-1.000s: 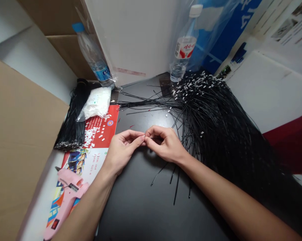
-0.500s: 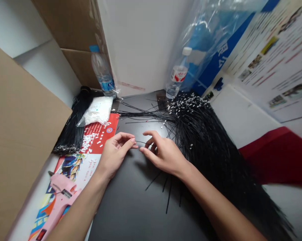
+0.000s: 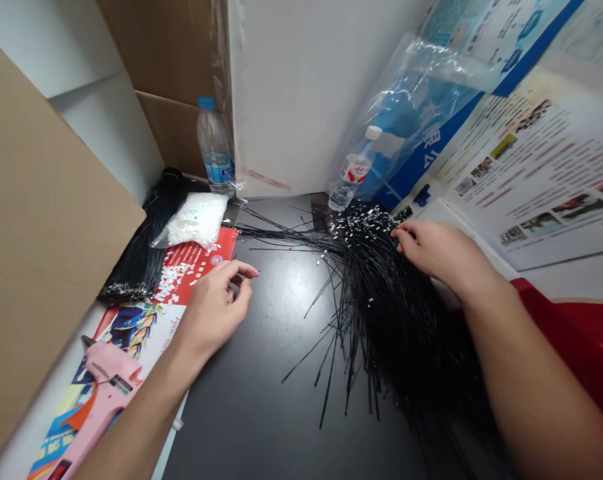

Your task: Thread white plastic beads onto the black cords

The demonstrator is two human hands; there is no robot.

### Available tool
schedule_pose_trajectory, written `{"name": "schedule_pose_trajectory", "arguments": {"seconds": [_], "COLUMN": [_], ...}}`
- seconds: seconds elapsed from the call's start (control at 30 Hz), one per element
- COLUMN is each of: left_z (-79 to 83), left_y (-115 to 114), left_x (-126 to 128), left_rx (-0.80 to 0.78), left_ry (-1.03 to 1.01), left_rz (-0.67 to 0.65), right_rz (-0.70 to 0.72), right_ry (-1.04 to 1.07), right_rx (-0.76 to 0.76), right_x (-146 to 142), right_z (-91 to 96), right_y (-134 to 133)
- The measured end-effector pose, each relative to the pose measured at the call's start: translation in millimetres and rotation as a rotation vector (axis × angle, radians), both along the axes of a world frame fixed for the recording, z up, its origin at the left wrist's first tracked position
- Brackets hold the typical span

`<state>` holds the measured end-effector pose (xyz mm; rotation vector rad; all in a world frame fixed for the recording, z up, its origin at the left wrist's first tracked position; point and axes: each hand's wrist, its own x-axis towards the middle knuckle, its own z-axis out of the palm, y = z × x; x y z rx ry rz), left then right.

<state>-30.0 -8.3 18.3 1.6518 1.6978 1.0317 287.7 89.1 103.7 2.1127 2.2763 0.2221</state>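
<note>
Black cords [image 3: 381, 273] are heaped beside the right hand [image 3: 431, 252], its grasp unclear; the left hand [image 3: 217, 300] is held unclenched, well apart.

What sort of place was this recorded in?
Probably a cramped workbench, perhaps in a small workshop: a large heap of black cords lies on the dark tabletop, with small white pieces and a pink glue gun at the left.
</note>
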Motion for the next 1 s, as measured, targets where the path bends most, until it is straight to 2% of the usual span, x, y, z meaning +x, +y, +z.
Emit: {"name": "schedule_pose_trajectory", "arguments": {"seconds": [0.1,0.17,0.23,0.3,0.4,0.47,0.57,0.7,0.9,1.0], "left_z": [0.4,-1.9,-3.9,-3.1,4.5,11.3,18.4,22.4,33.8,35.9], "left_y": [1.0,1.8,2.4,2.1,-0.4,-3.1,-6.7,-9.5,-16.4,-17.7], "left_x": [-5.0,-8.3,-13.0,-18.8,-26.2,-28.6,-28.9,-30.5,-41.5,-44.1], "left_rx": [0.069,0.092,0.098,0.087,0.043,0.021,0.023,-0.019,-0.089,-0.144], "left_ry": [0.148,0.245,0.334,0.409,0.528,0.621,0.734,0.772,0.731,0.734], "left_rz": [-0.003,-0.002,0.017,0.055,0.139,0.232,0.359,0.419,0.533,0.512], "right_rz": [-0.126,-0.076,0.051,0.223,0.469,0.563,0.567,0.561,0.578,0.637], "right_ry": [-0.104,-0.107,-0.063,0.03,0.133,0.156,0.193,0.212,0.126,0.076], "right_rx": [-0.014,0.062,0.155,0.183,0.094,0.035,0.006,-0.017,-0.023,0.044], "right_x": [4.9,-3.3,-19.0,-40.7,-79.9,-107.0,-143.6,-177.4,-191.0,-190.3], "right_z": [-13.8,-27.9,-41.2,-51.8,-64.0,-71.3,-80.6,-86.4,-97.7,-108.8], "right_y": [23.9,28.2,25.1,18.3,9.1,6.7,9.3,17.3,25.4,27.6]}}
